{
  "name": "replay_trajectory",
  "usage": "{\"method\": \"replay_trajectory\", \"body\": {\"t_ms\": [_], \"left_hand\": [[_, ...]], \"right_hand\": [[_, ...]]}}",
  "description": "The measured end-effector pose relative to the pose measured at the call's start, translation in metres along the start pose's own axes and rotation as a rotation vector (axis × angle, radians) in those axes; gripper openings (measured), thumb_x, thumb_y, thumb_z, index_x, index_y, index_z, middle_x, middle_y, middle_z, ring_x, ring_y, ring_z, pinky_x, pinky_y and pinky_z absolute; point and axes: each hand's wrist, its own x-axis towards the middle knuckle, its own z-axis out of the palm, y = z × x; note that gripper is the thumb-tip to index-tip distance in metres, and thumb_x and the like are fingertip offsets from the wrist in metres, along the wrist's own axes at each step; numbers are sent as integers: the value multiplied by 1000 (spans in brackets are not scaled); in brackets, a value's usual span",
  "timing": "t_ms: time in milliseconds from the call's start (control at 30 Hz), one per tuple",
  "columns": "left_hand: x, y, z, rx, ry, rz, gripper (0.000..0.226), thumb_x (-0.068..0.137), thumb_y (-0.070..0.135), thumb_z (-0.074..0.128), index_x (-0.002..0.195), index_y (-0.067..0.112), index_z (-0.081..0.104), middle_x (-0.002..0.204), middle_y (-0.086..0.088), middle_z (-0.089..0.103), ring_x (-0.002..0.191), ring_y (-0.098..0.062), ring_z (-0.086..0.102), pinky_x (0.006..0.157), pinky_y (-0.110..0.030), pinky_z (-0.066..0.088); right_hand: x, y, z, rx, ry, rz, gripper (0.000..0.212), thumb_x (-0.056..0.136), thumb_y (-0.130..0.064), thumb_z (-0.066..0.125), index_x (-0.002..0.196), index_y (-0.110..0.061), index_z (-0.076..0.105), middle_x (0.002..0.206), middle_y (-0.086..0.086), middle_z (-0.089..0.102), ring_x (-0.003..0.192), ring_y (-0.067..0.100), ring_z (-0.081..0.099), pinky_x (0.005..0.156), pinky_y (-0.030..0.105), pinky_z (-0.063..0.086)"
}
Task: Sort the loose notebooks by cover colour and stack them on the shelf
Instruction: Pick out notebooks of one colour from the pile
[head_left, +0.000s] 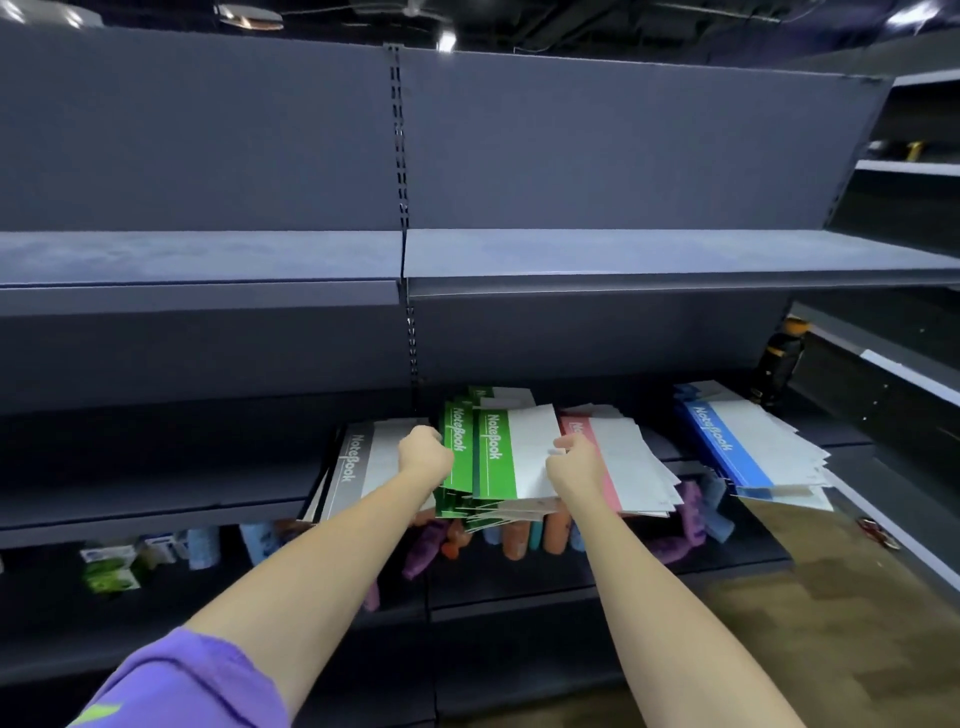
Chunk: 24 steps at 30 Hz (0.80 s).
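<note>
My left hand (425, 451) and right hand (574, 464) grip the green stack (491, 457) from either side at mid-frame, on the dark shelf (156, 483). Touching its left lies the grey stack (353, 467); to its right the pink stack (623, 457), then the blue stack (737, 441) at the right. Small cartons (111, 564) stand lower left.

The dark shelf (156, 493) carries four notebook stacks side by side: grey (353, 467), green (488, 457), pink (623, 457), blue (737, 447).
</note>
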Motion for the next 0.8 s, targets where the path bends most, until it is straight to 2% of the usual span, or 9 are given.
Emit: {"method": "replay_trajectory", "body": {"t_ms": [133, 200, 267, 300, 433, 533, 600, 667, 800], "left_hand": [[-4, -8, -3, 99, -56, 97, 24, 89, -3, 52, 99, 14, 65, 105, -9, 57, 88, -26, 55, 81, -35, 52], [-5, -11, -9, 106, -74, 128, 30, 89, -1, 53, 112, 13, 65, 111, -9, 60, 95, -26, 58, 84, -33, 53], [-5, -14, -16, 126, -97, 164, 37, 90, 2, 56, 126, 11, 62, 126, -11, 60, 97, -22, 57, 79, -27, 47], [-5, -15, -19, 128, -109, 183, 41, 91, 3, 57, 131, 10, 59, 131, -11, 59, 95, -20, 56, 77, -25, 44], [-10, -26, -37, 190, -118, 271, 40, 90, 6, 57, 130, 9, 59, 127, -9, 61, 104, -22, 59, 80, -25, 43], [-12, -45, -56, 248, -110, 303, 33, 91, 9, 53, 124, 10, 60, 118, -8, 64, 102, -24, 57, 83, -29, 45], [-12, -62, -72, 279, -109, 290, 35, 92, 12, 52, 126, 13, 57, 120, -8, 62, 101, -25, 58, 86, -32, 48], [-13, -84, -91, 300, -108, 259, 37, 90, 14, 50, 126, 17, 57, 123, -7, 61, 102, -26, 60, 87, -36, 51], [-16, -126, -137, 333, -59, 259, 33, 87, 15, 50, 118, 17, 60, 116, -5, 66, 99, -27, 62, 83, -38, 53]], "right_hand": [[-4, -1, 5, -66, -101, -35, 40, 93, -2, 52, 131, -10, 57, 109, 8, 61, 71, 17, 57, 58, 28, 44], [-7, -3, 7, -120, -110, -59, 39, 93, -2, 54, 131, -8, 58, 119, 10, 61, 82, 19, 58, 64, 28, 45], [-12, -5, 8, -152, -108, -79, 41, 91, -1, 55, 131, -7, 59, 131, 10, 59, 101, 24, 59, 76, 27, 44], [-13, -6, 10, -163, -108, -90, 42, 90, -1, 55, 131, -8, 59, 132, 10, 58, 102, 24, 60, 75, 27, 43], [-26, -19, 26, -157, -117, -128, 47, 89, 1, 50, 134, -10, 57, 115, 9, 62, 60, 11, 50, 55, 23, 41], [-41, -33, 48, -158, -149, -182, 51, 90, 3, 49, 138, -10, 53, 107, 9, 63, 54, 11, 49, 48, 22, 40], [-58, -44, 62, -177, -170, -213, 48, 92, 1, 49, 138, -11, 53, 109, 7, 61, 58, 10, 51, 54, 23, 44], [-77, -53, 77, -217, -196, -242, 45, 93, -1, 50, 137, -11, 53, 116, 7, 61, 70, 14, 56, 68, 28, 49], [-107, -74, 117, -225, -249, -312, 44, 92, -4, 52, 135, -10, 56, 131, 7, 61, 114, 22, 58, 89, 28, 46]]}}
